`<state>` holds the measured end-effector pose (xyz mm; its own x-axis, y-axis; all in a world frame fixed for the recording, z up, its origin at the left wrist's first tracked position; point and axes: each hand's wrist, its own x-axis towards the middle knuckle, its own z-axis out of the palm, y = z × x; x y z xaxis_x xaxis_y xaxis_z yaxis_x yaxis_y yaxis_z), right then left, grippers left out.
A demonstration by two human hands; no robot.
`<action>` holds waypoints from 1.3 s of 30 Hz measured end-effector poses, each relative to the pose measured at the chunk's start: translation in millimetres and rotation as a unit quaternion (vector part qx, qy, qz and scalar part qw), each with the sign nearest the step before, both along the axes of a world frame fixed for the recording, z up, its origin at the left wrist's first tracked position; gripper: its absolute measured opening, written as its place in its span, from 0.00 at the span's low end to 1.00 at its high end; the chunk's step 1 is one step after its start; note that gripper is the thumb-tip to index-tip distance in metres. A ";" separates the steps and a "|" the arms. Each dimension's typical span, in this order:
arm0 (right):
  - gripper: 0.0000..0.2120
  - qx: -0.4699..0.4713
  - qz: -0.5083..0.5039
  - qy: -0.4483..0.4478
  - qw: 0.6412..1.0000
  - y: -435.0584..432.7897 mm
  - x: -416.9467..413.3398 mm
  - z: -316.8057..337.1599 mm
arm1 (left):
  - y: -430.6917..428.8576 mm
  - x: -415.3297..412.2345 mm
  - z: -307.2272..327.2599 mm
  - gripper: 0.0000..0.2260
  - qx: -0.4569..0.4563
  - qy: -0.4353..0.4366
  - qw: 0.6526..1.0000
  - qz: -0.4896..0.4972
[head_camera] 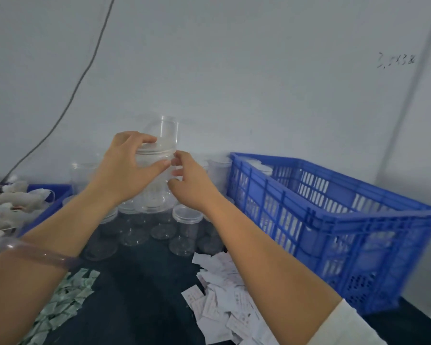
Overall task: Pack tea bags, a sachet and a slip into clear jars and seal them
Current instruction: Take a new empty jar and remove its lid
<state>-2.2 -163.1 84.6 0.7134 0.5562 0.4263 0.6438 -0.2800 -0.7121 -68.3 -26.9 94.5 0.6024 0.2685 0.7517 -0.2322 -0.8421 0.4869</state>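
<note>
Over the jar cluster: you hold one clear round plastic jar raised above the other clear lidded jars, which stand on the dark counter near the wall.
Left hand: your fingers arch over the ribbed top and your thumb presses the wall below, so this hand grips the jar's top.
Right hand: your fingertips curl against the jar's side just under the rim; the thumb is hidden.
Step in hand: the jar looks empty, though it is blurred, so you are probably opening it for filling.
Doing it well: steady the body with your right hand and twist only with your left. Grip lightly, since thin plastic likely flexes and binds. Stay clear of the neighbouring jars, which would likely topple easily.
Arms: both forearms reach forward and converge on the jar.
Supplies: white paper slips and green-white sachets lie nearest you; white tea bags fill the blue tray at your left.
</note>
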 end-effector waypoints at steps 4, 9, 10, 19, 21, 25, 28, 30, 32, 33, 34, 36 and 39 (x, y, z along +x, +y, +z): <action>0.30 -0.009 0.006 0.010 1.000 -6.5 2.0 -0.1 | -5.0 4.3 -2.7 0.23 0.010 0.010 1.000 -0.002; 0.29 -0.026 0.016 0.001 1.000 -12.3 4.5 7.1 | -7.1 9.0 0.4 0.23 0.016 0.011 1.000 -0.003; 0.29 -0.032 0.017 -0.002 0.999 -12.8 4.8 8.8 | -7.0 8.6 1.0 0.23 0.014 0.009 1.000 -0.004; 0.32 -0.055 0.038 0.048 0.997 -11.0 5.1 -11.6 | -3.8 8.8 -17.6 0.23 -0.001 0.058 0.998 -0.006; 0.34 -0.050 0.047 0.063 0.996 -7.0 6.6 -28.0 | -2.2 7.2 -31.7 0.25 -0.023 0.071 0.997 -0.005; 0.25 0.035 0.046 0.086 0.995 0.8 2.1 -65.7 | -0.2 -4.3 -75.3 0.35 -0.111 0.059 0.992 -0.018; 0.25 0.059 0.080 0.108 0.989 3.9 -7.1 -105.8 | 3.8 -12.7 -115.3 0.38 -0.193 0.068 0.978 -0.050; 0.28 0.073 0.066 0.143 0.985 4.6 -18.6 -131.0 | 6.9 -19.0 -143.3 0.35 -0.246 0.061 0.963 -0.088; 0.34 0.086 0.055 0.179 0.979 9.9 -24.9 -158.2 | 10.4 -26.1 -171.8 0.29 -0.304 0.053 0.943 -0.124; 0.36 0.088 0.059 0.190 0.976 13.0 -26.9 -169.2 | 11.0 -30.7 -183.4 0.28 -0.324 0.052 0.934 -0.142; 0.37 0.084 0.071 0.199 0.974 15.5 -29.5 -178.2 | 10.6 -34.8 -193.4 0.34 -0.340 0.052 0.926 -0.153; 0.37 0.076 0.102 0.217 0.968 18.5 -31.8 -192.2 | 12.0 -40.9 -210.4 0.52 -0.369 0.059 0.912 -0.169; 0.36 0.024 0.134 0.231 0.963 15.0 -23.2 -185.0 | 20.8 -41.8 -230.8 0.59 -0.384 0.099 0.899 -0.184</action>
<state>-25.4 -148.2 -100.4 0.6665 0.7347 0.1264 0.2989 -0.1081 -0.9481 -110.1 -6.1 -136.3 0.8582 0.4186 0.2970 -0.2703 -0.1234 0.9548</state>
